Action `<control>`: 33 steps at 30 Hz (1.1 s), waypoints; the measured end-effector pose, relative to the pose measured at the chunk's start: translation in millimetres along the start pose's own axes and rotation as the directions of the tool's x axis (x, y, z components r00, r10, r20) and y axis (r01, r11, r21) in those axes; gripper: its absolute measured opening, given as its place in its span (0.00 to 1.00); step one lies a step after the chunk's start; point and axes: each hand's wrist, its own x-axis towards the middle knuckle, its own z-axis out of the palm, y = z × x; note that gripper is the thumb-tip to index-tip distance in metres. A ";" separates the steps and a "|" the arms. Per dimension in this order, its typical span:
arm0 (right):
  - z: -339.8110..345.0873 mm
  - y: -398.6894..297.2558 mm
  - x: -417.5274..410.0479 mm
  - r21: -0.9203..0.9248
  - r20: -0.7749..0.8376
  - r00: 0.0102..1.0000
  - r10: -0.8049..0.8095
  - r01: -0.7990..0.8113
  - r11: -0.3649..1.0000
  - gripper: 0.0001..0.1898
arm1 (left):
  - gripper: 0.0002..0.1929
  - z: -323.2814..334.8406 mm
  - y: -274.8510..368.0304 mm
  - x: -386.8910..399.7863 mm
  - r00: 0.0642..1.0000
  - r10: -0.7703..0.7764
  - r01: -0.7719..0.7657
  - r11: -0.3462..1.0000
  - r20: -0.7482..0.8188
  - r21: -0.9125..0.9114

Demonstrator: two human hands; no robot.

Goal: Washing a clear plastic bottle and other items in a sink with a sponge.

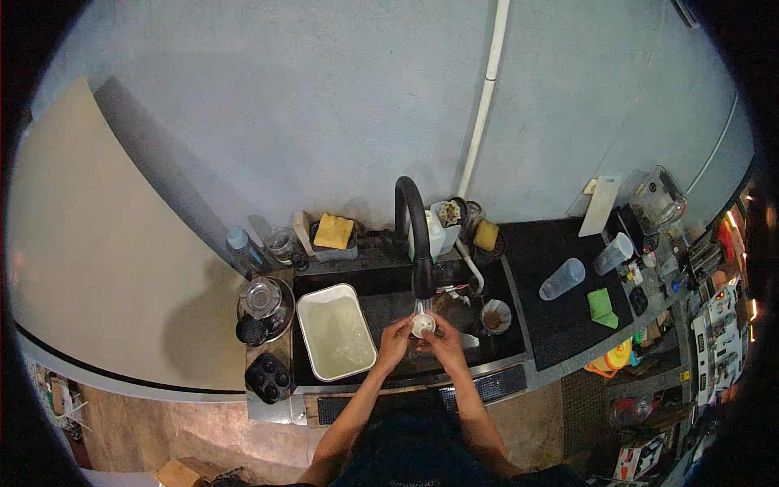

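Both hands meet beneath the black gooseneck faucet (pixel 411 213), which pours water down between them. My left hand (pixel 397 342) and my right hand (pixel 445 344) grip a small round white piece (pixel 423 325) from either side, right in the stream. What exactly the piece is, I cannot tell. Left of my hands, a white rectangular basin (pixel 338 333) of cloudy water sits in the black sink (pixel 395 304). To the right, a clear cup with brown residue (pixel 496 316) rests inside the sink. A white curved handle (pixel 472 268) leans near the back.
A black muffin pan (pixel 269 377) and glass lids (pixel 263 297) sit at the left edge. Behind the sink are a yellow cloth (pixel 333 231) and a sponge (pixel 486 235). On the right-hand black mat lie plastic cups (pixel 563 279) and a green cloth (pixel 602 307).
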 end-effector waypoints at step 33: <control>5.0 40.1 21.4 -0.098 -0.102 0.995 -0.001 -0.009 0.995 0.08 | 0.15 -1.9 -6.8 0.7 0.993 0.112 -0.101 0.961 -0.031 0.258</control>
